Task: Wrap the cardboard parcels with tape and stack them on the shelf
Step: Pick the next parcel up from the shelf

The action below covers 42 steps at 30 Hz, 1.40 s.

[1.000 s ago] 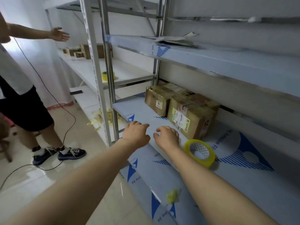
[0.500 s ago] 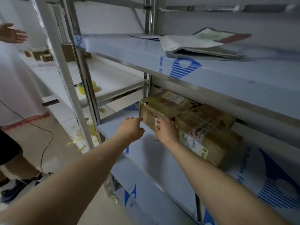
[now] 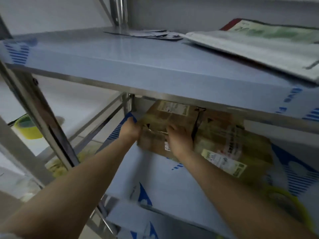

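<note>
- Gripping the left parcel (image 3: 172, 116) at its left end, my left hand (image 3: 130, 129) curls round it near the shelf's (image 3: 155, 178) left edge
- my right hand (image 3: 180, 138) clutches its front face
- second parcel (image 3: 241, 144) touches it, rightward

On middle shelf (image 3: 155, 178): left parcel (image 3: 170, 118) and right parcel (image 3: 233, 145) side by side, touching. Left hand (image 3: 130, 129) at left parcel's left side, right hand (image 3: 179, 138) on its front. Tape roll (image 3: 283, 191) nearer, right. Papers (image 3: 259, 44) on upper shelf (image 3: 138, 54).
</note>
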Each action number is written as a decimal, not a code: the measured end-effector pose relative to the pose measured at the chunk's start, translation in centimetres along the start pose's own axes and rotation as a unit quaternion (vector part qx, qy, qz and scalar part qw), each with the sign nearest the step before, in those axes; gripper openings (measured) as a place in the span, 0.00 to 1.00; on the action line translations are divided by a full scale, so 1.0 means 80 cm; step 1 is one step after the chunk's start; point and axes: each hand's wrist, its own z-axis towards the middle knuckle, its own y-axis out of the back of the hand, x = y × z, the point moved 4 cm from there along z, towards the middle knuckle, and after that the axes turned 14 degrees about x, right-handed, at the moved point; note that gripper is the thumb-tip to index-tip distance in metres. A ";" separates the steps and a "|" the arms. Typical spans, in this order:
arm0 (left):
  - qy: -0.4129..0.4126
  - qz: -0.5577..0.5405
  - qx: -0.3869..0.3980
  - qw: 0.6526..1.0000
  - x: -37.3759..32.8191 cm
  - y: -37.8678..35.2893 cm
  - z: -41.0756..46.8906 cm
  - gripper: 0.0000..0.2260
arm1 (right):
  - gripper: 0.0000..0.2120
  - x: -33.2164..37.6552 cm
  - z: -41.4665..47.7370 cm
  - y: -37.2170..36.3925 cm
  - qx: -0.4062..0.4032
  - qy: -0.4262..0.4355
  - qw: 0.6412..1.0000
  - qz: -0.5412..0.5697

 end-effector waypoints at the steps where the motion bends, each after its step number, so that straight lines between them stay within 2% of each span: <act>1: -0.001 -0.028 0.013 1.000 0.002 0.004 0.009 0.15 | 0.11 0.005 0.001 -0.002 0.005 -0.007 1.000 -0.003; 4: -0.016 -0.089 0.063 0.994 0.005 0.014 0.031 0.08 | 0.15 0.012 0.001 -0.003 -0.002 -0.026 1.000 -0.004; 7: -0.030 -0.192 0.097 0.976 0.009 0.014 0.040 0.11 | 0.21 0.018 -0.002 -0.004 0.004 -0.037 0.999 0.004; 10: -0.033 -0.179 0.115 0.977 0.012 0.009 0.036 0.13 | 0.23 0.027 -0.009 -0.008 0.002 -0.044 0.999 0.008; 13: -0.035 -0.171 0.110 0.978 0.016 0.010 0.023 0.12 | 0.22 0.039 -0.023 -0.011 -0.018 -0.044 0.999 0.001; 18: -0.050 -0.242 0.071 0.966 0.037 0.010 -0.014 0.09 | 0.22 0.050 -0.063 -0.015 -0.053 -0.010 0.998 0.026; 21: -0.008 -0.368 0.048 0.928 0.050 0.013 -0.045 0.06 | 0.22 0.050 -0.095 -0.014 -0.088 0.004 0.994 0.063; 24: 0.044 -0.460 0.052 0.885 0.062 0.017 -0.071 0.09 | 0.20 0.052 -0.127 -0.006 -0.136 0.030 0.984 0.110; 27: 0.067 -0.458 0.084 0.883 0.074 0.018 -0.097 0.11 | 0.19 0.054 -0.155 0.005 -0.162 0.061 0.973 0.156; 32: 0.091 -0.392 0.209 0.891 0.090 0.017 -0.135 0.14 | 0.19 0.055 -0.191 0.012 -0.150 0.094 0.962 0.210; 34: 0.071 -0.382 0.229 0.893 0.087 0.019 -0.141 0.14 | 0.19 0.050 -0.206 0.017 -0.153 0.096 0.948 0.261; 39: 0.035 -0.424 0.273 0.863 0.074 0.019 -0.147 0.16 | 0.18 0.037 -0.246 0.034 -0.174 0.066 0.888 0.420; 42: 0.029 -0.440 0.280 0.853 0.071 0.021 -0.148 0.14 | 0.18 0.028 -0.269 0.041 -0.197 0.041 0.854 0.480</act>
